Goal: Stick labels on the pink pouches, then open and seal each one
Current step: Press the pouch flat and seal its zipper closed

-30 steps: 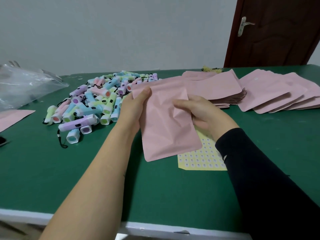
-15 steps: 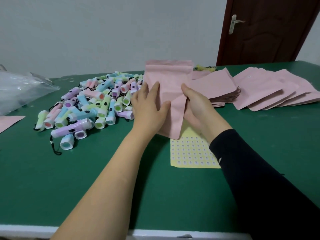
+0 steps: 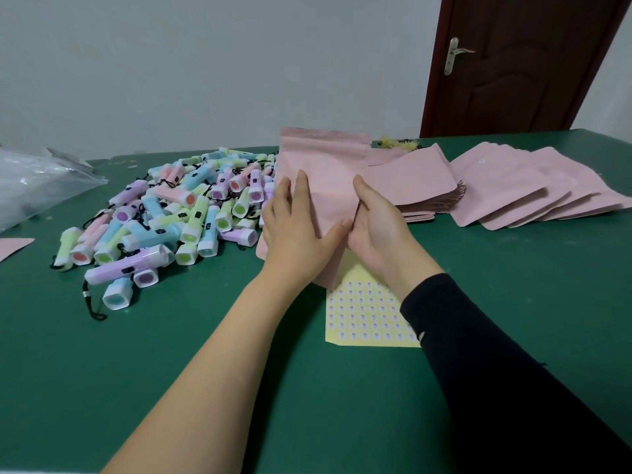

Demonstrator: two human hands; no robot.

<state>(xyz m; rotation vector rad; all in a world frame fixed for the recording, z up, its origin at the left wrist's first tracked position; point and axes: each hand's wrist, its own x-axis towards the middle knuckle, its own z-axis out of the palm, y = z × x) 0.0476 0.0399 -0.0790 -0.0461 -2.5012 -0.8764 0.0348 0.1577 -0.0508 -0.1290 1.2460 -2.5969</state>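
Observation:
I hold one pink pouch (image 3: 325,165) upright over the green table (image 3: 205,388), its top edge pointing away from me. My left hand (image 3: 294,227) lies flat on its front with straight fingers. My right hand (image 3: 376,227) grips the right edge, thumb on the front and fingers behind. Under the pouch lies a yellow label sheet (image 3: 366,313) with rows of small round stickers. A stack of pink pouches (image 3: 410,179) sits just right of my hands. Further right, several pouches (image 3: 506,186) are fanned out; the top one shows a small white label.
A heap of pastel toy flashlights (image 3: 178,213) with black cords fills the table's left middle. A clear plastic bag (image 3: 34,183) and the corner of another pink pouch (image 3: 13,246) lie at the far left. A dark door (image 3: 513,63) stands behind the table.
The pouch went from slanting down toward me to standing upright. My left hand slid from its top edge to lie flat on the front; my right hand stayed on the right edge.

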